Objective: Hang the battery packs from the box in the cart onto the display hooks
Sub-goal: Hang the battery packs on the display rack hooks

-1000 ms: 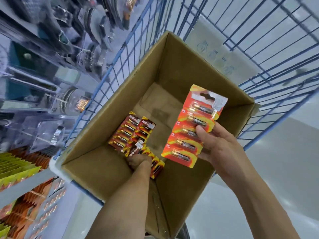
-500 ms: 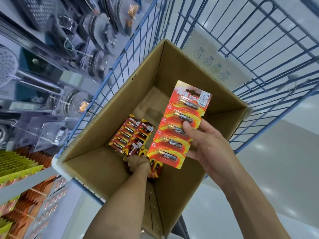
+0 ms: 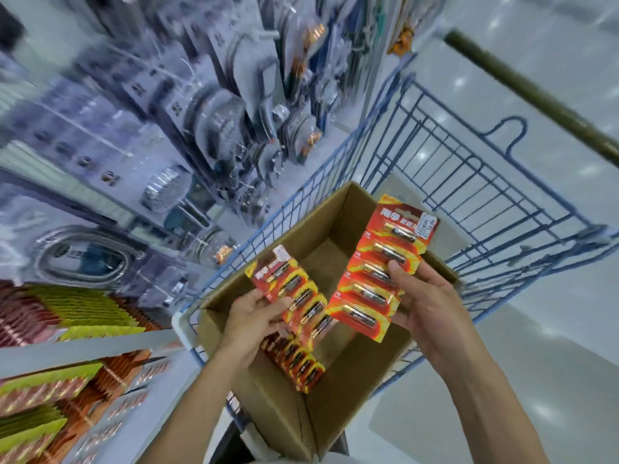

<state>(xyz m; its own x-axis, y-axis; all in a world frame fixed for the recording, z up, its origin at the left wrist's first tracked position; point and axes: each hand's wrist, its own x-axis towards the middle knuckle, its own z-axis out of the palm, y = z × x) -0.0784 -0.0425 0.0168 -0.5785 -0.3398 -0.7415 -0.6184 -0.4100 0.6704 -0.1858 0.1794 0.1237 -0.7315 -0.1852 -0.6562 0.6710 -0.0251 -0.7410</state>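
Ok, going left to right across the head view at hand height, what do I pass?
Shelf of green and orange packs → left hand → smaller battery strip it holds → larger battery strip → right hand gripping it → blue cart's wire side.

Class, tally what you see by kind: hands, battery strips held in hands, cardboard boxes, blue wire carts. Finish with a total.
Hands: 2 (left hand, right hand)
Held battery strips: 2 (left strip, right strip)
Cardboard box: 1
Blue wire cart: 1
Total: 6
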